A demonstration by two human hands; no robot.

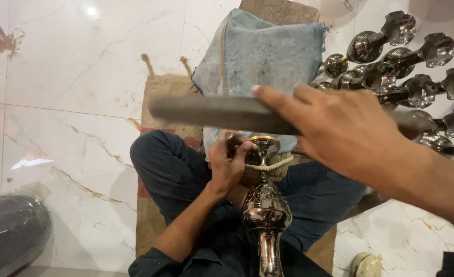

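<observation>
My right hand [339, 128] grips a long flat grey metal file [211, 113], held level across the view above my lap. Below it my left hand [229, 161] pinches the neck of an engraved, polished metal stem piece [266, 205] that stands upright between my crossed legs. The piece has a brass-coloured cup top [264, 144] with a pale cord [270, 165] wound just under it. The file hovers a little above the cup top, apart from it.
A folded blue-grey cloth [263, 51] lies on a wooden block in front of me. Several polished metal stem pieces [406, 66] lie piled at the right. I sit on a burlap mat [158, 97] over marble floor; a dark plastic-wrapped bundle [9, 231] sits at lower left.
</observation>
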